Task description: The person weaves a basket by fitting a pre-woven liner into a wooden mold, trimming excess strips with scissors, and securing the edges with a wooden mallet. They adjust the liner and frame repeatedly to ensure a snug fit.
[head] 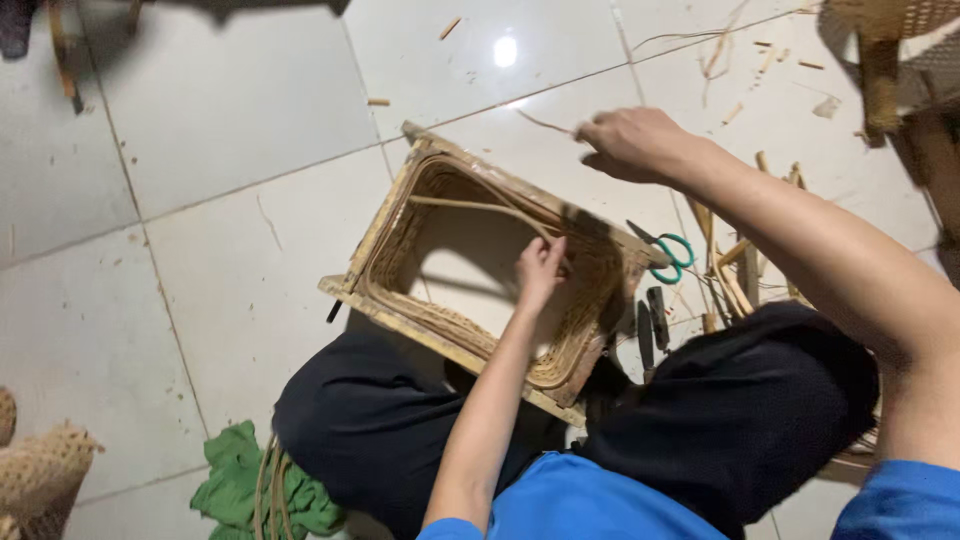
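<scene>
A rectangular woven rattan basket [400,215] with a wooden rim rests on the floor against my knees. My left hand [540,268] reaches inside it and pinches a long rattan strip [470,205] that crosses the opening. My right hand [632,143] is raised beyond the basket's far right corner, fingers closed on the thin end of a strand [545,124]. Whether this strand is the same strip as the one in the basket is unclear.
Green-handled scissors [668,254] and dark tools [650,325] lie right of the basket among rattan offcuts [730,280]. A green cloth [235,480] with coiled strips sits lower left. Woven pieces show at the left edge [40,465] and top right [885,20]. White tiled floor [230,110] surrounds.
</scene>
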Demonstrator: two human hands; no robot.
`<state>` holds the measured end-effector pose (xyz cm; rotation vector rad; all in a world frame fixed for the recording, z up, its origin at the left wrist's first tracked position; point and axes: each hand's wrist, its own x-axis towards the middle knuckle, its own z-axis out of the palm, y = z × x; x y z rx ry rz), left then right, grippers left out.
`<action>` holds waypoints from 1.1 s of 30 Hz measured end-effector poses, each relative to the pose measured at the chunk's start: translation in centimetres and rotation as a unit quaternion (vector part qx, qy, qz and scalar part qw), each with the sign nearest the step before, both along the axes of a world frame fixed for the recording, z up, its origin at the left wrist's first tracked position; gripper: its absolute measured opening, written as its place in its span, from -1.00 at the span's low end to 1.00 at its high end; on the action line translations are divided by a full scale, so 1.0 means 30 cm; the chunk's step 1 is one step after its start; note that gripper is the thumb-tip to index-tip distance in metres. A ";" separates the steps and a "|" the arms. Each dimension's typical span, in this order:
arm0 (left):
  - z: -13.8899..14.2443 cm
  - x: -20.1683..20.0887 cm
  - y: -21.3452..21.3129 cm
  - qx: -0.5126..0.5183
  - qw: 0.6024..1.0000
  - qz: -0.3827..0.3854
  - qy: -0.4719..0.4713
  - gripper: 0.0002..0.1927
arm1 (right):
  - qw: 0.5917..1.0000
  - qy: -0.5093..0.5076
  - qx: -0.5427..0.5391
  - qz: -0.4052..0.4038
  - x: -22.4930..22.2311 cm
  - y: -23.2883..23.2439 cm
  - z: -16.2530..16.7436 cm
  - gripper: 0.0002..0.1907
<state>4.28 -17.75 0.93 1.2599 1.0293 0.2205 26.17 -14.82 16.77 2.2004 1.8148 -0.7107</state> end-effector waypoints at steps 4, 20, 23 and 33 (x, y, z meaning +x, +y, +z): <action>-0.014 -0.056 0.076 -0.026 0.989 0.147 0.014 -0.16 | 0.996 0.035 0.046 0.065 -0.046 -0.100 -0.142 -0.24; -0.128 -0.134 0.316 -0.197 0.924 0.249 -0.212 -0.73 | 0.994 0.095 0.045 0.040 -0.237 -0.073 -0.339 -0.36; -0.160 -0.142 0.308 -0.242 0.895 0.273 -0.258 -0.71 | 0.965 0.240 0.105 0.001 -0.104 -0.093 -0.301 -0.22; -0.129 -0.296 0.069 -0.242 0.960 0.074 -0.118 -0.55 | 0.931 0.071 0.142 -0.328 0.386 -0.621 -0.426 -0.64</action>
